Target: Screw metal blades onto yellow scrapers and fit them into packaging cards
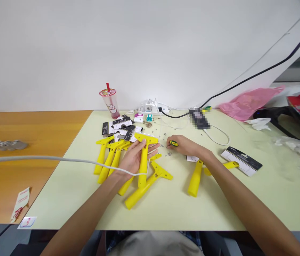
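Note:
Resting in my left hand (131, 159) is a yellow plastic scraper (143, 160), its wide head up and its handle toward me. My right hand (181, 144) is closed around a yellow-and-black screwdriver (174, 143), with its fingertips down at the small metal screws (169, 154) scattered on the table. Several more yellow scrapers (106, 161) lie in a group left of my left hand. Another yellow scraper (147, 186) lies below the held one, and two yellow pieces (195, 181) lie by my right forearm.
Black-and-white cards (123, 122) are piled behind the left scrapers; another card (241, 160) lies at right. A cup with a straw (109, 103) and a power strip (150, 106) stand by the wall. A white cable (59, 158) crosses before my left wrist. Plastic bags (248, 101) lie at right.

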A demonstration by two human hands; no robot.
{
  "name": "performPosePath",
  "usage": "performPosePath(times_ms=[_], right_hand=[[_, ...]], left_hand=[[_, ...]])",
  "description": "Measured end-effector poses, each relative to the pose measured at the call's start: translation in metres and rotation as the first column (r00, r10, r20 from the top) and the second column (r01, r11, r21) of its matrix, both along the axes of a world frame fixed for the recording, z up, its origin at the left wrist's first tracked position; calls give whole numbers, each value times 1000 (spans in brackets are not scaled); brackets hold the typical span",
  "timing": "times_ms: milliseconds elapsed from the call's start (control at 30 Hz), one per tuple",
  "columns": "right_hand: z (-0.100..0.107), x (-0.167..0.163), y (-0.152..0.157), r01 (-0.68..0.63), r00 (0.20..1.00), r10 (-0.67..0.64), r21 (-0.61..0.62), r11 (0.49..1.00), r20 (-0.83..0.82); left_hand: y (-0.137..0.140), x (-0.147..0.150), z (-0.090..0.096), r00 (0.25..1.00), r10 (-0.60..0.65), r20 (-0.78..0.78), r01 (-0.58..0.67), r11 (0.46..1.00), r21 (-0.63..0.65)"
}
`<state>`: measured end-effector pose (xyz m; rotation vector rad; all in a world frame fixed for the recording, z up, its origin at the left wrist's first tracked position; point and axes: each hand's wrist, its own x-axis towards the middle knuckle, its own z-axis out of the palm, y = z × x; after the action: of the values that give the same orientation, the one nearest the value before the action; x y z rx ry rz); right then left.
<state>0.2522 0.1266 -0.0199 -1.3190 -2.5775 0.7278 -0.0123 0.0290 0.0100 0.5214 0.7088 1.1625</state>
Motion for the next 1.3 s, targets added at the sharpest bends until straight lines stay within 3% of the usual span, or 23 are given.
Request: performPosePath(times_ms=[167,433,633,767,933,1300], right_hand=[[7,-5,-12,64,998,-65,35,997,21],[3,-13,-28,129,991,-133,218,967,4],[11,-21,-44,240,944,-89,477,846,-316],[14,-28,-53,270,895,-4,534,801,-447],[16,-39,-59,225,852,84,506,832,-516],[28,-51,-70,178,811,80,375,910,-580]], left_hand=[[1,-3,0,999,-10,34,10,1000,0],[0,-2,-3,999,-45,13,46,999,-13],[-1,1,-7,998,-55,-12,55,998,-38],[-1,1,-7,999,-48,-21,47,998,-43],[-1,1,-2,1000,-24,-6,24,999,-44],[2,-5,-3,992,-99,80,102,994,-37]])
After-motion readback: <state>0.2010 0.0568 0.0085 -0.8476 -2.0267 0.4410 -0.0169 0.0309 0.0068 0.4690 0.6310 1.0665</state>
